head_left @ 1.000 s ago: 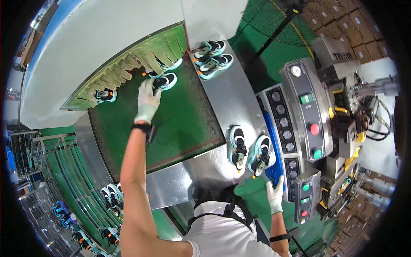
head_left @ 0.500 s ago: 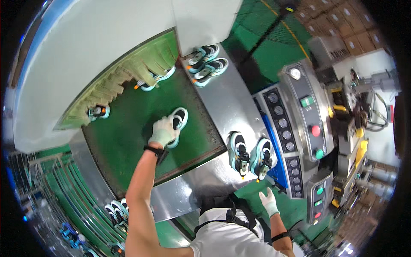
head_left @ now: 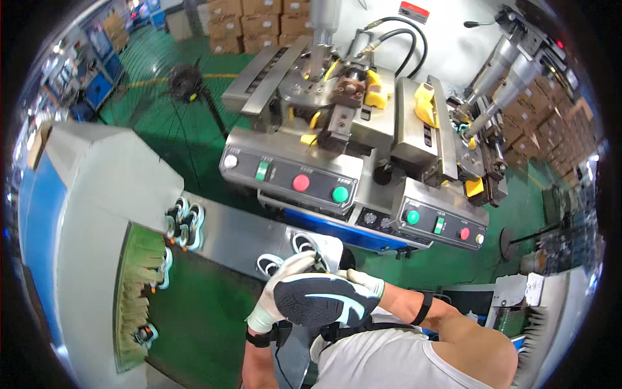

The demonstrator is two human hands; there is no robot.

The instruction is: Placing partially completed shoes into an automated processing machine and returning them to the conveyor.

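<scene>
The person's gloved left hand (head_left: 277,293) grasps a shoe (head_left: 327,300) by its left end, in front of the torso, dark sole facing up. The right hand (head_left: 366,281) lies at its far edge, fingers partly hidden, so whether it grips cannot be told. Beyond, another shoe (head_left: 268,264) sits on the steel ledge (head_left: 236,233).
</scene>
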